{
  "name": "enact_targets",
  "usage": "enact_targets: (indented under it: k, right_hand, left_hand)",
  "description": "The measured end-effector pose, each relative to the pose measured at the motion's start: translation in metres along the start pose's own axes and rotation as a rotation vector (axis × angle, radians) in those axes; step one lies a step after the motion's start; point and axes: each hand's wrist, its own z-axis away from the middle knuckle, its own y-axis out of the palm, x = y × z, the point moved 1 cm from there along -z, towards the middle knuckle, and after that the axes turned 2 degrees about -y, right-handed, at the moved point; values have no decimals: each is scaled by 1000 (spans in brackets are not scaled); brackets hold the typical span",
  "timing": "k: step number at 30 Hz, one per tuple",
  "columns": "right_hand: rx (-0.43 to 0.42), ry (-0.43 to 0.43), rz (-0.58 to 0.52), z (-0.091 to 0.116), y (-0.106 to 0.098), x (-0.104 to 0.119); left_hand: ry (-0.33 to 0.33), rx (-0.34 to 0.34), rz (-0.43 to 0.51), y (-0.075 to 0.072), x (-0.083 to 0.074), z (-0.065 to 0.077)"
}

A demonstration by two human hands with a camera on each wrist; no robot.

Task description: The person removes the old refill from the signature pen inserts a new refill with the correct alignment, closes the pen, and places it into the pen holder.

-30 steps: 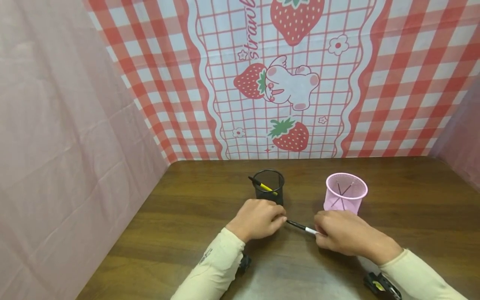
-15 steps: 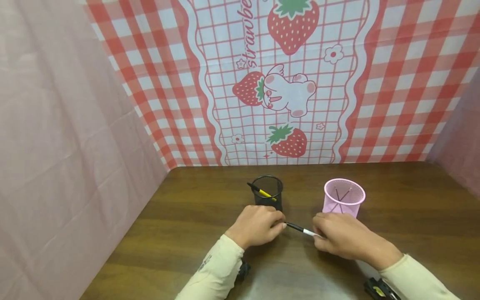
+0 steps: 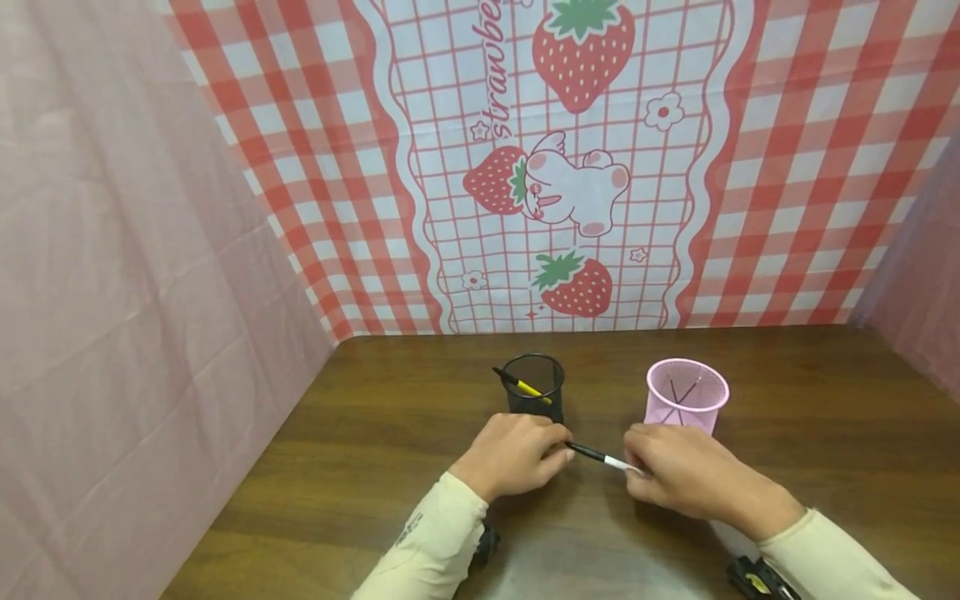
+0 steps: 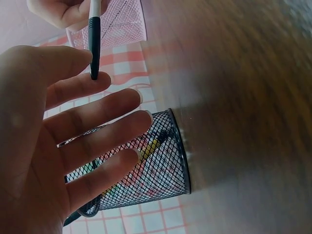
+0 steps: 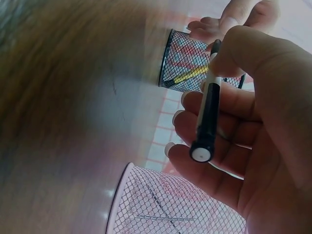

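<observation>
While your left hand (image 3: 513,454) is pinching the black tip of a black-and-white pen (image 3: 602,458) between thumb and index finger, your right hand (image 3: 693,471) is gripping its white section the same way. Both grips are narrow, closing on that one pen, which is spanning the space between your hands on the near right of the black mesh pen holder (image 3: 519,406). Your left hand's other three fingers are spreading apart just in front of that holder; whether they are touching it, I cannot tell. Your right hand's remaining fingers are curving behind the pen's black barrel, whose white end plug is facing the right wrist camera.

Inside the black holder, a yellow-and-black pen (image 3: 531,389) is leaning leftward, its black end poking over the rim. To the right of the black holder, well apart, a pink mesh pen holder (image 3: 703,419) is standing upright, and thin dark sticks (image 5: 169,218) are crossing inside it. Beneath the black holder, a brown wood-grain table (image 3: 360,483) is stretching out; behind it, a strawberry-print cloth (image 3: 577,175) is hanging.
</observation>
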Motion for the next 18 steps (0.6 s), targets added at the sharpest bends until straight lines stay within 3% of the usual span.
enact_targets:
  k: [13,18]
  right_hand:
    - [-111,-79,-3,0,0,-3]
    - [-151,-84,-15,0,-1,-5]
  left_hand:
    - [26,-49,-16,-2,-2,-1]
    - [28,-79,81,-3,-3,-4]
